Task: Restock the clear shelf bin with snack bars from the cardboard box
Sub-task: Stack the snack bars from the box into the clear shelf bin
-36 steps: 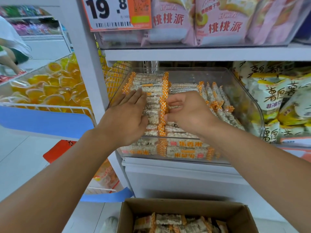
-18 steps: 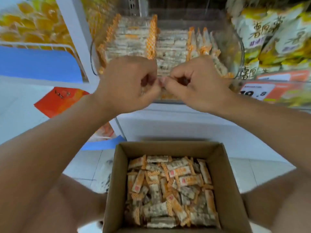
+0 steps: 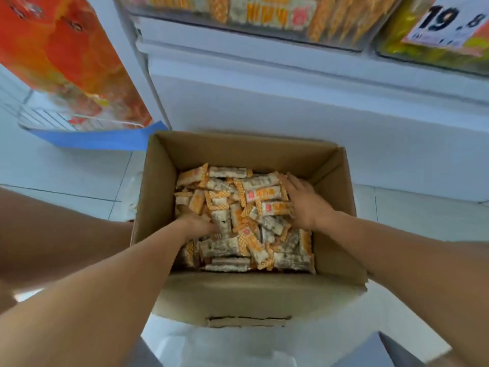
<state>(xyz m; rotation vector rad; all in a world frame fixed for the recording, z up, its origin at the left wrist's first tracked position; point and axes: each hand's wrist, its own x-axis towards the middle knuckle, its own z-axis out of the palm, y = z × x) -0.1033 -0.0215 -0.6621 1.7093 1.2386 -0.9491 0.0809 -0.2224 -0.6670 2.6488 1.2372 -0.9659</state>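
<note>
hands in cardboard box, on snack bars

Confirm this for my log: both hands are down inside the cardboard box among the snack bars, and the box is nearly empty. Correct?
Not quite. The head view shows both the left hand and right hand inside the cardboard box, but it is not nearly empty: a loose pile of snack bars covers its whole bottom.

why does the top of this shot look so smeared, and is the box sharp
Head view: motion blur smears the clear shelf bin and price tag along the top edge; the cardboard box, snack bars and hands are only slightly soft; wide-angle distortion bows the edges.
</note>
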